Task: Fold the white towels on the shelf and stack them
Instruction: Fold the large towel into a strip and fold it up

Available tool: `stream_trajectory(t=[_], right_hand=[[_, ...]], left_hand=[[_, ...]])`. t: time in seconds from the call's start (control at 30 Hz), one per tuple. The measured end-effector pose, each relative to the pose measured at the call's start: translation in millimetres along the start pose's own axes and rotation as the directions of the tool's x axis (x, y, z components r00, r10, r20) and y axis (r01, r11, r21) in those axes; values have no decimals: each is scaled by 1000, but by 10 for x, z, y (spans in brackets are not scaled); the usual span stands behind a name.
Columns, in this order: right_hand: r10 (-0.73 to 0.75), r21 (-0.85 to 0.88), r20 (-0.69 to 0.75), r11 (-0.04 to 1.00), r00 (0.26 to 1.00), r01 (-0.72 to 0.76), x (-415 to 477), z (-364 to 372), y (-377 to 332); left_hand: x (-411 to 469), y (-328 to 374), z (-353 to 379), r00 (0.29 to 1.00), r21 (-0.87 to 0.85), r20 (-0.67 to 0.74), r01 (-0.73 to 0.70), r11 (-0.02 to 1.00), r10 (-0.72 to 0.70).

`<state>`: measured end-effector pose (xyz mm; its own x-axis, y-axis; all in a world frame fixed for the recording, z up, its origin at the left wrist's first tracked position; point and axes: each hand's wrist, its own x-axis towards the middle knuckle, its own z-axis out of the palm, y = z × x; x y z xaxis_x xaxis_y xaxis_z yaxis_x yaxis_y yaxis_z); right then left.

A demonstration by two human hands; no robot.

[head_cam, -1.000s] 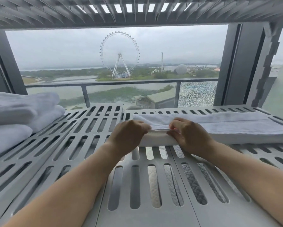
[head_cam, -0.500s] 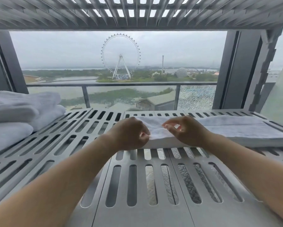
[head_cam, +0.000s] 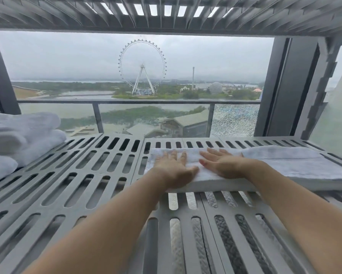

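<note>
The left hand (head_cam: 174,171) lies flat, palm down, fingers straight and slightly spread, pressing on the left end of a folded white towel (head_cam: 285,165). The right hand (head_cam: 223,165) lies just beside it in the same way, palm down and fingers extended, with a narrow strip of cloth showing between the two thumbs. Neither hand grips anything. The towel is directly under both palms, a long narrow band running from the hands out to the right, and its near folded edge lies parallel to the front of the grey slatted shelf (head_cam: 83,175). Well apart on the shelf's left end is a stack of folded towels (head_cam: 21,135), also white. Another slatted shelf (head_cam: 166,14) runs overhead. Beyond are a railing (head_cam: 136,101), a cracked glass panel (head_cam: 235,119) and a Ferris wheel (head_cam: 163,62).
</note>
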<state>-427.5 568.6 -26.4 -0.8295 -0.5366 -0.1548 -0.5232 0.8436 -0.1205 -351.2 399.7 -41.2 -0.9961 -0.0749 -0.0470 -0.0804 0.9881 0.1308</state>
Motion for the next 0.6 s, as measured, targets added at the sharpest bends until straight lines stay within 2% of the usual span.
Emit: stream_trajectory(t=[0.17,0.33,0.4,0.47,0.53,0.6], right_hand=[[43,-7,8,999,999,-43,-58,28,91],[47,14,-47,999,998,-46,-75,41,36],[11,34,-121,999,993,-7,-99,58,11],[-25,117,-237,992,971,54,-148,39,-13],[-58,194,-387,971,920,143,-207,4,-71],[-117,219,-499,941,859,256,-256,-20,-218]], left_hand=[[18,-51,-9,1000,11,2,-6,1000,6],[-15,-68,-46,998,-11,-36,-47,999,47],[-69,-23,-68,985,0,-139,-99,995,98],[-127,-39,-155,960,-41,-264,-106,994,92],[-180,-178,-316,941,-119,-337,-60,991,17],[-232,-369,-478,934,-128,-357,-50,991,1]])
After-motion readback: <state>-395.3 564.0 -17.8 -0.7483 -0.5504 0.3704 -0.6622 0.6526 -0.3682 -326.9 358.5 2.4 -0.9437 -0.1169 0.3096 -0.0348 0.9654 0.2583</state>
